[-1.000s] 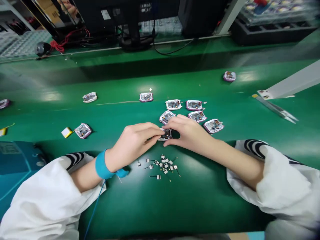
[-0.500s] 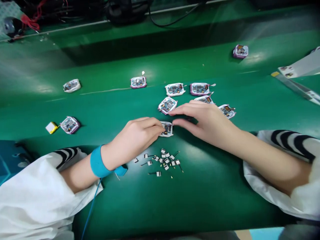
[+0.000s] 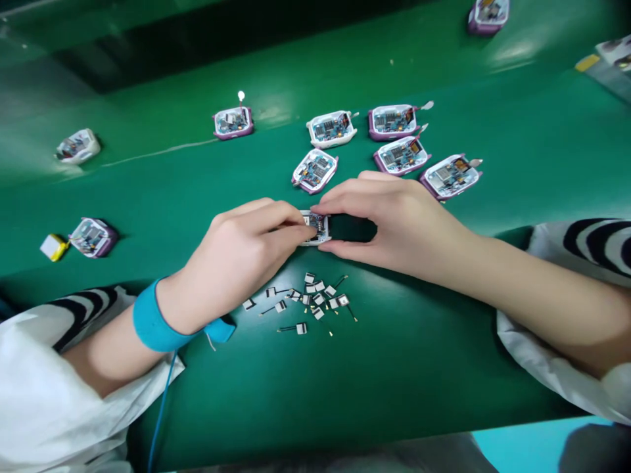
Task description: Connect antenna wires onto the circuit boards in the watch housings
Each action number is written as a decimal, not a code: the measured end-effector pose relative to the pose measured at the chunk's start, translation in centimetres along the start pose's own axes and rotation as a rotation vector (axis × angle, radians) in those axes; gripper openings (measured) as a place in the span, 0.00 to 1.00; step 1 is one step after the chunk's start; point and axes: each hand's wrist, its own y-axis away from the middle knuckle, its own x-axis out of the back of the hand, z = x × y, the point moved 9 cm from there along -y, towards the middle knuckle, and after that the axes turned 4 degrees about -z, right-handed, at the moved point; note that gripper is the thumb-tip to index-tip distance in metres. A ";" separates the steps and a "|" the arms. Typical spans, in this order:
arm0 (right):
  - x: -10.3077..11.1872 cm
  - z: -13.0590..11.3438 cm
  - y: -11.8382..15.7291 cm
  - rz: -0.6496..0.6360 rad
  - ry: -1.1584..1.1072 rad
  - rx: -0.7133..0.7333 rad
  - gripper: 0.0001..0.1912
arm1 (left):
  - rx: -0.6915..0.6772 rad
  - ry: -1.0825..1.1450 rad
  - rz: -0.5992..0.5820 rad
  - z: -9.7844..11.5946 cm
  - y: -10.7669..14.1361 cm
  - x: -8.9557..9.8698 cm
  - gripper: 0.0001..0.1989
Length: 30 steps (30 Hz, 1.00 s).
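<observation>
A small white smartwatch case (image 3: 321,226) with an exposed circuit board lies between my two hands, low over the bench or on it; I cannot tell which. My left hand (image 3: 246,253), wearing a blue wrist strap (image 3: 156,316), closes on its left side, the thumb tip over the board. From the right, my right hand (image 3: 394,213) grips the case's near and far corners between thumb and fingertips. Just below lie several small square parts with short black cables (image 3: 318,299). The left part of the case is hidden under my left fingers.
Several open watch cases stand on the green bench (image 3: 394,374): a purple-white one (image 3: 315,171) just beyond my hands, others such as a purple one (image 3: 393,121) behind. At left, a yellow battery (image 3: 54,247) is wired to a case (image 3: 93,237). The strap's blue cord (image 3: 162,407) hangs down.
My right thumb and fingertips have come onto the case's right side; before, they were spread slightly apart from it. My left hand stays on the case. The view has shifted closer and downward.
</observation>
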 end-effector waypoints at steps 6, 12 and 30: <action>-0.3 0.2 0.0 -0.046 0.059 -0.026 0.15 | -0.015 -0.055 0.016 0.4 0.0 -0.2 0.07; -0.2 0.0 0.1 -0.029 0.095 -0.010 0.15 | -0.015 -0.043 0.022 0.3 0.1 -0.4 0.06; -0.2 0.1 0.1 -0.054 0.093 -0.035 0.14 | 0.014 -0.010 -0.016 0.3 0.0 -0.6 0.08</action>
